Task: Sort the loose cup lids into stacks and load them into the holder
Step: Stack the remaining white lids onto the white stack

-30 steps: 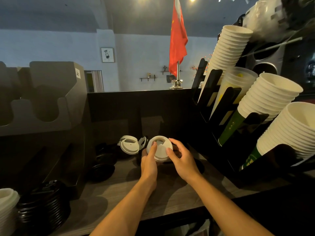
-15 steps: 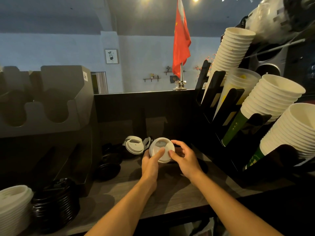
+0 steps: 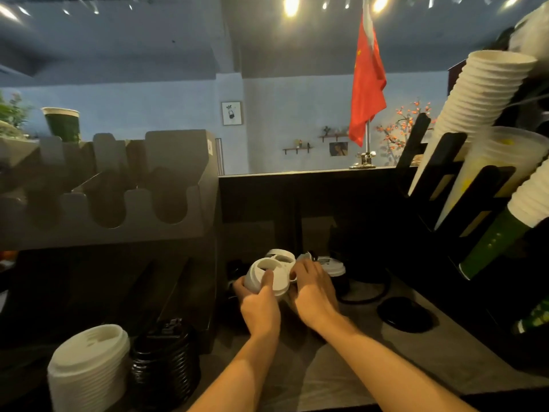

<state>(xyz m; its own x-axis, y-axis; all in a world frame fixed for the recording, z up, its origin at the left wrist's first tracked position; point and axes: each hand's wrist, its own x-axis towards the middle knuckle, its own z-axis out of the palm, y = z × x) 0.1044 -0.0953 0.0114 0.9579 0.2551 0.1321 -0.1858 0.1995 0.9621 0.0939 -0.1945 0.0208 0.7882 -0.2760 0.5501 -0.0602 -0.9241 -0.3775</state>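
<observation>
Left hand (image 3: pixel 261 304) is clamped around a short stack of white lids (image 3: pixel 269 278), thumb pressed on its top, held just above the counter (image 3: pixel 371 373) near the middle. Right hand (image 3: pixel 315 295) lies against the stack's right side, fingers curled over more white lids behind it; whether it grips one I cannot tell. By my judgement the step is gathering loose white lids into one stack; next calls for seating another lid squarely, then carrying the stack to the grey holder (image 3: pixel 118 200) at far left. Counted: two finished stacks at near left, one white (image 3: pixel 89 367) and one black (image 3: pixel 163 364); one loose black lid (image 3: pixel 405 313) to the right; four scooped holder slots in view
</observation>
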